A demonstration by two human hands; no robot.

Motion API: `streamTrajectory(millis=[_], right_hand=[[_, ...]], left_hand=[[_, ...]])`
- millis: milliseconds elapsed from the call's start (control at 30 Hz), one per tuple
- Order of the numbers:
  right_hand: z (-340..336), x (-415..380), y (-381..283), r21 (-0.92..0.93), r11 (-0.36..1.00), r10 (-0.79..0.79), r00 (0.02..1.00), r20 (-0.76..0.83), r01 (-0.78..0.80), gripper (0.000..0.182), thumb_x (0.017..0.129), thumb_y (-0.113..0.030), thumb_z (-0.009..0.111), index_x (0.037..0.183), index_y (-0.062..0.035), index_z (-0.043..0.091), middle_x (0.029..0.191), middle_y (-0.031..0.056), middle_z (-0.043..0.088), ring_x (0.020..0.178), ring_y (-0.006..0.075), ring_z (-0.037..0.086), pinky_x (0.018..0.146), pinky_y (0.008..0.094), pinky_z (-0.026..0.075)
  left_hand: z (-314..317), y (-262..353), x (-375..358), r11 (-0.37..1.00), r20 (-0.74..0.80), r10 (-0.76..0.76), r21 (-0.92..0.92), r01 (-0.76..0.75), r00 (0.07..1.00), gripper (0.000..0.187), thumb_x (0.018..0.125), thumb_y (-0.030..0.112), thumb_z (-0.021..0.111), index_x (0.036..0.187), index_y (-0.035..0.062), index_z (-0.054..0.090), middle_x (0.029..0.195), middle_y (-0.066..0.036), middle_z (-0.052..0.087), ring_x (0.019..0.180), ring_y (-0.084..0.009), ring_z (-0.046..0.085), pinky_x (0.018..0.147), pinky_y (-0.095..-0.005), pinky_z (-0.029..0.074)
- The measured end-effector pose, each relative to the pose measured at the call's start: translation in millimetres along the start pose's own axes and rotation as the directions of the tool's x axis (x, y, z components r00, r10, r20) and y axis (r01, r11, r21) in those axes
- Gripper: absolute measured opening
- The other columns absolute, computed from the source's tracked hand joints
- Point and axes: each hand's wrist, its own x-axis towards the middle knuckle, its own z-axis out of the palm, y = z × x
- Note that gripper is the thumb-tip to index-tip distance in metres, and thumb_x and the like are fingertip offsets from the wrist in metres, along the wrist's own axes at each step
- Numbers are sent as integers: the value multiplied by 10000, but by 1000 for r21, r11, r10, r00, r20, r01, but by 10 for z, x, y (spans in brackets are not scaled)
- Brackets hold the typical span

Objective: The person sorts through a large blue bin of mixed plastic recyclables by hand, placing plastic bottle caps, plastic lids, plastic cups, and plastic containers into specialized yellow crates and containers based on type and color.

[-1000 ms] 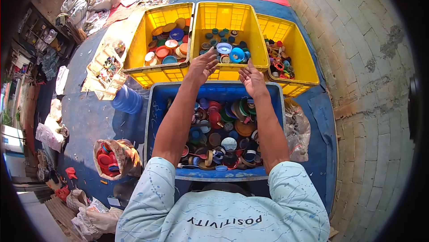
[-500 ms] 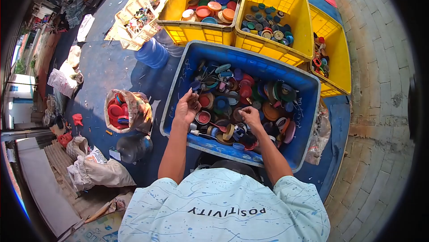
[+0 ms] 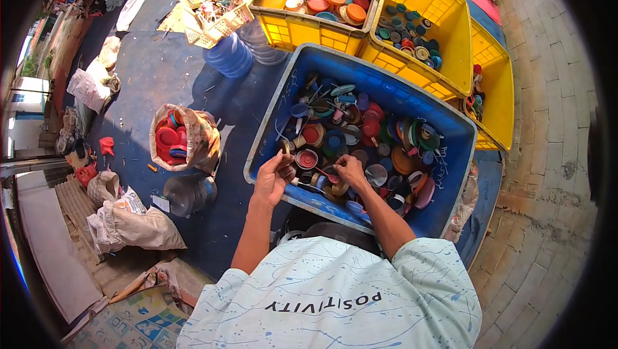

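A large blue bin (image 3: 360,62) in front of me holds many mixed plastic caps and lids. My left hand (image 3: 273,178) is over its near left side, fingers closed, with a small tan cap (image 3: 284,147) at the fingertips. Inside the bin, my right hand (image 3: 351,172) has its fingers pinched together, pointing down and left. Close to those fingertips lies a red spoon (image 3: 327,175); whether they grip it is hidden. Between the hands sits a round cap with a red centre (image 3: 307,159).
Yellow crates (image 3: 309,27) of sorted lids stand behind the bin. To the left are a sack of red lids (image 3: 193,123), a clear jug (image 3: 190,194) and blue water bottles (image 3: 230,57). A cream basket (image 3: 215,11) sits farther back. A brick surface (image 3: 547,156) runs along the right.
My right hand has moved left and nearer to my left hand. The left hand's fingers have curled in. The whole view has shifted slightly, with the bin now farther right and higher.
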Motion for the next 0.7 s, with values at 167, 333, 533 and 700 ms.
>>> streamTrajectory(millis=[167,333,533,700], right_hand=[[49,-23,-151,-45,998,-36,992,121,41,251,761,-223,684,902,-14,672,865,189,682,868,333,659,785,394,501],[258,-49,-419,5,994,-109,977,182,110,316,772,-277,711,931,-7,669,868,166,682,833,273,660,771,363,495],[474,-136,-1056,159,985,-103,977,188,73,541,720,-421,748,980,42,644,913,187,681,871,284,659,789,372,494],[804,-24,-1084,129,992,-29,988,154,9,444,716,-358,768,888,21,611,830,161,640,781,249,630,718,350,492]], left_hand=[[4,255,-106,992,4,100,75,-100,995,205,911,272,612,922,73,662,908,-31,657,780,-129,573,725,-319,466],[-3,352,-120,988,-38,142,70,-139,989,189,913,260,609,922,77,657,931,-36,656,783,-132,573,725,-321,467],[-79,276,-89,991,-52,121,61,-118,991,172,910,255,611,920,88,655,915,-27,657,766,-123,573,721,-318,465],[-79,223,-116,990,-63,121,85,-116,991,159,907,251,615,913,96,652,896,-15,656,743,-111,571,717,-308,466]])
